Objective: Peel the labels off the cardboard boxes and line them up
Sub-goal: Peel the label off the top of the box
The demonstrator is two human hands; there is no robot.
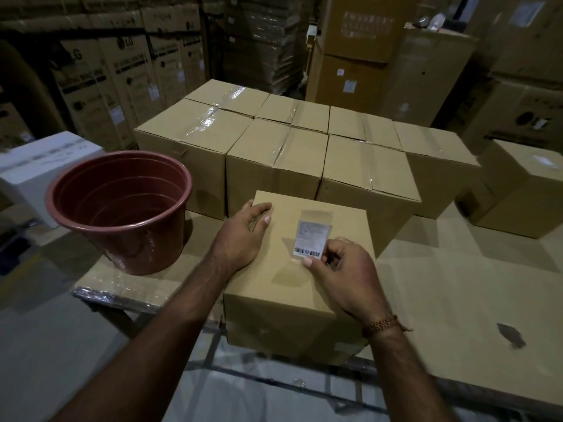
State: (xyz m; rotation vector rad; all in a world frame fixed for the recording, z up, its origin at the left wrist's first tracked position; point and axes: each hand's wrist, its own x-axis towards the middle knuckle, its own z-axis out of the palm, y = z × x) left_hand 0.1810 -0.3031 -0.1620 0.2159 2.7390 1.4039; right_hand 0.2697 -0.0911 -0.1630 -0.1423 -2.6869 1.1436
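The right hand (341, 269) pinches the near bottom corner of the label (312, 237), which runs long-ways away from it up the box (283, 287) top, while the left hand (243, 236) lies flat beside it.

Label (312, 238) print too small and blurred to read; only the barcode bars along its lower edge show. My right hand (342, 275) covers the label's lower right corner, so I cannot see whether that corner is lifted. My left hand (243, 233) hides the near box (292, 287) top's left edge. Both my forearms are cut off by the bottom edge. White box (39, 166) at far left is cut by the left edge. Stacked cartons (122, 77) behind sit in dim light, their small stickers unreadable.
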